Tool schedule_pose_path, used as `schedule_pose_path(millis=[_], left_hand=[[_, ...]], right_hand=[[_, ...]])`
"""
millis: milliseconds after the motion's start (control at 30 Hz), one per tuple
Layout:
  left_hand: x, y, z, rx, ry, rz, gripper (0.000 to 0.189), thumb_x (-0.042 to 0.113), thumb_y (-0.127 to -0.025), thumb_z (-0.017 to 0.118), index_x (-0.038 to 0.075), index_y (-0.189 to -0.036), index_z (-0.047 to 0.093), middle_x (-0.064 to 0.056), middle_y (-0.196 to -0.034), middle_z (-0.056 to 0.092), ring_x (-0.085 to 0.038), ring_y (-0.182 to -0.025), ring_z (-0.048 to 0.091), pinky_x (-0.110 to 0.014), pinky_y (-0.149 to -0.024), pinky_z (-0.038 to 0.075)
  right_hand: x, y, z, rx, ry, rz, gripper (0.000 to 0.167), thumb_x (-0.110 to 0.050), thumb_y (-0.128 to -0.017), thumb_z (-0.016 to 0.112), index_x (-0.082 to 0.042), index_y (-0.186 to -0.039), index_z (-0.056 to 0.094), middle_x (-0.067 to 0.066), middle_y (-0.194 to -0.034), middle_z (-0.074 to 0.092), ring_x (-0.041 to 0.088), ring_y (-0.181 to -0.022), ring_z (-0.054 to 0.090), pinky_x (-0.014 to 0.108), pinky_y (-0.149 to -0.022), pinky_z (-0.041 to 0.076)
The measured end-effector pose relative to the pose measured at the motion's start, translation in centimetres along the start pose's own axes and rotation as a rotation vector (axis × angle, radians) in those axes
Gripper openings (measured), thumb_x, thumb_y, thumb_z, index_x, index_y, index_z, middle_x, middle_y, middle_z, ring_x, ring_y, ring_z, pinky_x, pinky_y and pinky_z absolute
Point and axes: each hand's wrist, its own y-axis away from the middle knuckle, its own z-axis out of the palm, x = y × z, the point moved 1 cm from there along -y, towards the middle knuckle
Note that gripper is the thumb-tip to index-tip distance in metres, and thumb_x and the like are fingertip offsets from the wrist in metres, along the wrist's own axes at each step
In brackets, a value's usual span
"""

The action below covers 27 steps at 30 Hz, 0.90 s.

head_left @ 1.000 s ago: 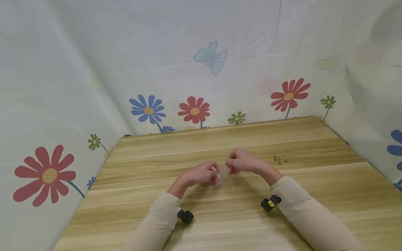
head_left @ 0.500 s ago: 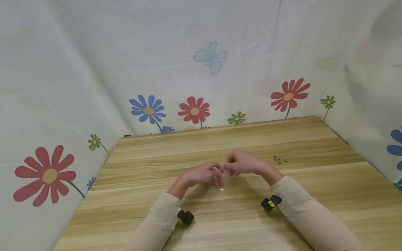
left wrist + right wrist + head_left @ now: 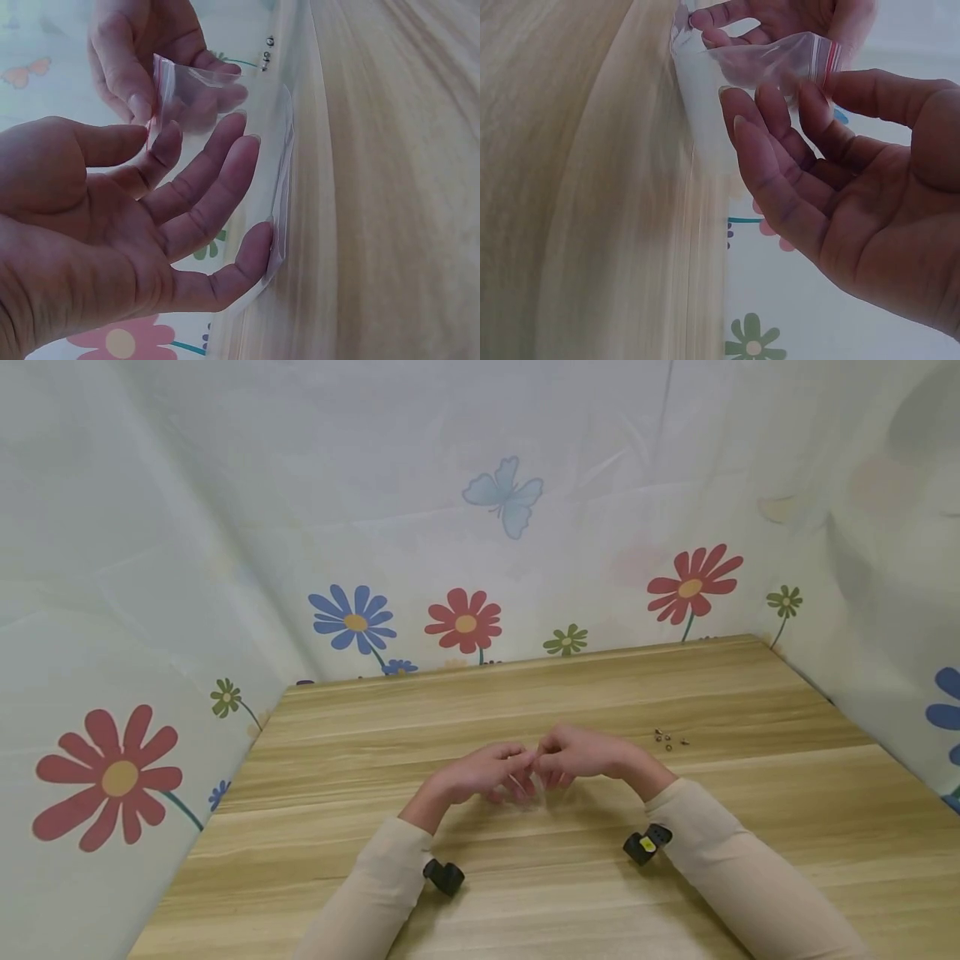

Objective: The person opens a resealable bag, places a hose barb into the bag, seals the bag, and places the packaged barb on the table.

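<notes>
A small clear zip bag [image 3: 196,86] with a red strip along its mouth is held between both hands above the table. My left hand [image 3: 480,774] pinches the strip edge between thumb and index finger; its other fingers are spread along the bag. From the other side, my right hand [image 3: 581,752] grips the same red edge with thumb and index finger, the remaining fingers bent behind the film. The fingertips of the two hands meet in the head view. In the right wrist view the bag [image 3: 799,60] looks flat, and I see nothing inside it.
Several tiny metal pieces [image 3: 668,747] lie on the wooden table [image 3: 390,718] to the right, beyond my right wrist. A white curtain [image 3: 420,527] with printed flowers hangs behind the table and at its sides. Each sleeve carries a black wrist camera [image 3: 444,877].
The hands have come closer together until their fingertips meet. The bag, slanted between them a second ago, has turned and now hangs below the fingers. The metal pieces have stayed put.
</notes>
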Motion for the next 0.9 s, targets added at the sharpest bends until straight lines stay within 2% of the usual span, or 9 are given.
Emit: schedule_pose_path(millis=[167, 400, 700, 900], left_hand=[[-0.02, -0.05, 0.05, 0.017, 0.000, -0.008, 0.034, 0.034, -0.109, 0.041, 0.009, -0.110, 0.064, -0.012, -0.103, 0.069, -0.024, -0.094, 0.067, -0.043, -0.074, 0.053], [0.04, -0.04, 0.14, 0.026, -0.003, -0.006, 0.035, 0.032, -0.108, 0.043, 0.007, -0.105, 0.067, -0.008, -0.097, 0.070, -0.025, -0.093, 0.067, -0.043, -0.073, 0.053], [0.02, -0.15, 0.13, 0.028, 0.002, -0.010, 0.038, 0.034, -0.108, 0.042, 0.007, -0.104, 0.068, -0.011, -0.098, 0.069, -0.026, -0.092, 0.067, -0.041, -0.071, 0.053], [0.13, -0.15, 0.16, 0.023, -0.002, -0.016, 0.037, 0.031, -0.109, 0.042, 0.006, -0.100, 0.068, -0.012, -0.096, 0.069, -0.027, -0.091, 0.067, -0.041, -0.069, 0.052]], right_hand=[[-0.08, 0.02, 0.13, -0.017, -0.032, 0.017, 0.025, -0.015, -0.102, 0.053, 0.001, -0.092, 0.070, 0.010, -0.087, 0.070, 0.033, -0.088, 0.069, 0.044, -0.075, 0.056], [-0.01, 0.15, 0.04, -0.054, -0.047, 0.015, 0.020, -0.013, -0.097, 0.057, 0.001, -0.094, 0.072, 0.011, -0.094, 0.072, 0.033, -0.092, 0.068, 0.043, -0.078, 0.056], [0.15, 0.02, -0.03, -0.070, -0.042, 0.015, 0.022, -0.018, -0.099, 0.059, 0.000, -0.095, 0.072, 0.011, -0.095, 0.072, 0.033, -0.094, 0.068, 0.044, -0.079, 0.056], [0.18, 0.03, -0.06, -0.066, -0.065, 0.031, 0.025, -0.017, -0.100, 0.055, 0.002, -0.095, 0.070, 0.012, -0.094, 0.072, 0.034, -0.095, 0.068, 0.044, -0.080, 0.056]])
